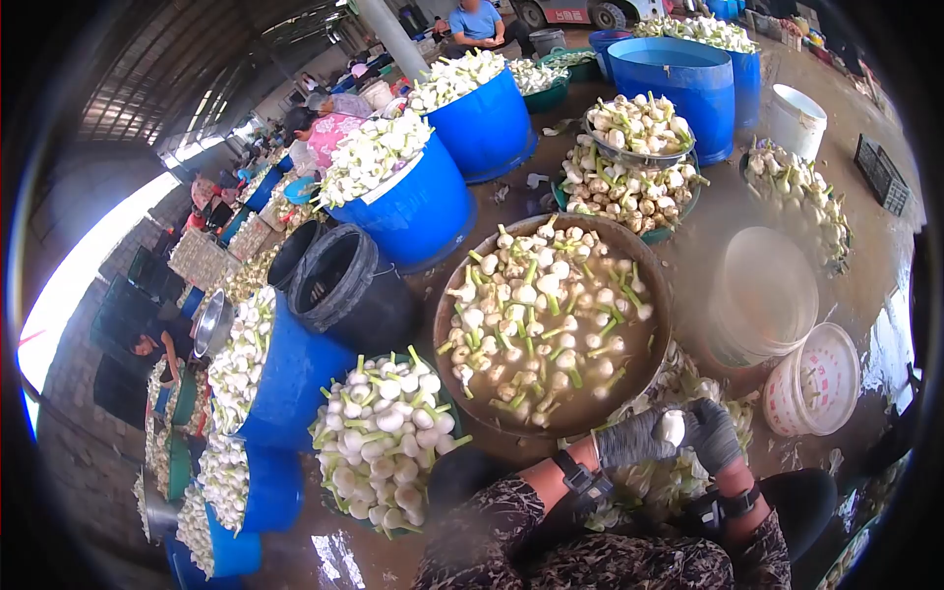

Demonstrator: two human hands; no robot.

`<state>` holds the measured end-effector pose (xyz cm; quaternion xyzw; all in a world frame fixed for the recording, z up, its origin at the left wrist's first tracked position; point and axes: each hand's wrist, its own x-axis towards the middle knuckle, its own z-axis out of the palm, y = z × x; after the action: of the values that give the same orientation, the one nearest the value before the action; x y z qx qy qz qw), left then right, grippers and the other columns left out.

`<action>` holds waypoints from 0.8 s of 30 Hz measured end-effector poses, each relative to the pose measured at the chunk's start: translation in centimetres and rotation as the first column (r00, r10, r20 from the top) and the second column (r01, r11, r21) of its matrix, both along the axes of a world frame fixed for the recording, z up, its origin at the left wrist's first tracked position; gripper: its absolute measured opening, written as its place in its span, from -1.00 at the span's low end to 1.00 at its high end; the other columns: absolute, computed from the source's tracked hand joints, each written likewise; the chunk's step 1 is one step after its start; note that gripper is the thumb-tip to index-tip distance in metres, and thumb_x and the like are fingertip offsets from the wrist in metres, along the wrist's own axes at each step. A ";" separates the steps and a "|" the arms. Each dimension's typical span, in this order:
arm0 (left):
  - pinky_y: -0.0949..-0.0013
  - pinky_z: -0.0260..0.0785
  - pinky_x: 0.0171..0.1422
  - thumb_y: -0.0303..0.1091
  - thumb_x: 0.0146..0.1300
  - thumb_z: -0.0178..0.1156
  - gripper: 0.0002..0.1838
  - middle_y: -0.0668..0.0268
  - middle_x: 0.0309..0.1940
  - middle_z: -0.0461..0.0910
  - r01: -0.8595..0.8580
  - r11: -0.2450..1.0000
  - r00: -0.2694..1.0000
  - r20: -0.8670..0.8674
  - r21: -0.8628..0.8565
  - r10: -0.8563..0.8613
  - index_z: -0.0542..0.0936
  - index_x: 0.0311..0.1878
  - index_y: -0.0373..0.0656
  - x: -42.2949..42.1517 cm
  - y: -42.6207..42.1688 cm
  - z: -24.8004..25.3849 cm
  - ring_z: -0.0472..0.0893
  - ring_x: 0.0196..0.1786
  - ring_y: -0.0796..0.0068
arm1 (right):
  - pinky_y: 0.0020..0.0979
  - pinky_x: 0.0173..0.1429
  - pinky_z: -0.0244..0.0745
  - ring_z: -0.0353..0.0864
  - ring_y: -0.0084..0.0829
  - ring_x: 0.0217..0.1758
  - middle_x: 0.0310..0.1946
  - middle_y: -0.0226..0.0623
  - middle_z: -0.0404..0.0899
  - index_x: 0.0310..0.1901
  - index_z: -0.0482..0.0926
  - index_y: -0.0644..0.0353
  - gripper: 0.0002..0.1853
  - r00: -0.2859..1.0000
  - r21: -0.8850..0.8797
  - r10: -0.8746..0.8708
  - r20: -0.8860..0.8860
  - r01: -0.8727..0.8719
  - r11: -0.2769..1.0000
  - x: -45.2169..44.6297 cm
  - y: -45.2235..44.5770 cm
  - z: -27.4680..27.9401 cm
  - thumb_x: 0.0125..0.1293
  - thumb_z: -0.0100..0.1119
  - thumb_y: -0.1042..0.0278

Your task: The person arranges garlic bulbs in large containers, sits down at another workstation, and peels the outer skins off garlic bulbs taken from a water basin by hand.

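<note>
A white garlic bulb (673, 427) is between my two grey-gloved hands, above a heap of peelings (678, 480). My left hand (634, 439) is closed on it from the left. From the other side, my right hand (715, 435) has its fingers bent against the same bulb. Just beyond them stands a wide round basin (661, 369) of muddy water, where many garlic bulbs with green stems float (531, 305). Left of my knees, cleaned white garlic bulbs (383, 442) fill a green-rimmed tub.
Blue barrels (413, 211) heaped with garlic line the left side. Two black buckets (354, 280) stand beside them. A bowl of garlic (639, 126) rests on a larger pile behind the basin. White buckets (814, 379) are at right. Other people (477, 22) sit farther back.
</note>
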<state>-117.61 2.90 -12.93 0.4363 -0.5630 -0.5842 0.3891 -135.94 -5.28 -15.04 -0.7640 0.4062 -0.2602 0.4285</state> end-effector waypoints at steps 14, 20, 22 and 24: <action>0.22 0.29 0.36 -0.62 0.00 0.09 -0.28 -0.01 0.15 0.43 -0.088 0.901 0.905 0.345 -0.426 0.251 0.25 0.34 -0.25 -1.8 0.0 -0.9 0.46 0.22 0.10 | -0.16 -0.08 0.50 0.60 0.03 -0.22 -0.32 0.05 0.63 -0.18 0.58 0.29 -0.73 0.990 0.239 0.122 -0.066 -0.103 0.966 -0.2 -2.1 -3.3 0.26 0.15 0.23; 0.41 0.50 -0.40 0.00 0.30 0.05 -0.44 0.15 -0.30 0.59 -0.247 0.902 0.746 -0.524 0.354 0.410 0.42 0.16 -0.29 -1.0 -0.3 -0.5 0.60 -0.41 0.38 | -0.26 -0.10 0.52 0.60 -0.09 -0.21 -0.31 -0.10 0.58 -0.15 0.57 0.19 -0.83 0.832 -0.139 0.553 -0.048 -0.554 0.821 -0.4 -1.0 -4.7 0.23 0.07 0.48; 0.42 0.48 -0.43 0.03 0.32 0.02 -0.43 0.18 -0.37 0.58 -0.182 0.865 0.720 -0.536 0.467 0.440 0.44 0.13 -0.32 -0.4 -0.4 -1.7 0.58 -0.45 0.41 | -0.23 -0.10 0.52 0.61 -0.09 -0.20 -0.29 -0.09 0.62 -0.12 0.57 0.25 -0.79 0.855 0.032 0.518 0.014 -0.518 0.855 0.7 1.1 -5.6 0.23 0.03 0.50; 0.45 0.42 -0.53 0.07 0.32 0.03 -0.42 0.23 -0.49 0.56 -0.018 0.846 0.620 -0.658 0.533 0.428 0.47 0.06 -0.35 -0.8 -1.0 -1.1 0.53 -0.57 0.46 | -0.22 -0.04 0.51 0.63 -0.10 -0.14 -0.23 -0.07 0.65 -0.07 0.58 0.28 -0.73 0.786 0.202 0.553 -0.276 -0.515 0.833 1.3 1.7 -3.5 0.22 0.06 0.43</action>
<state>-118.44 1.87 -14.05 0.3026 -0.1253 -0.7758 0.5393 -134.65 -3.57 -18.50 -0.8535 0.2522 0.0244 0.4554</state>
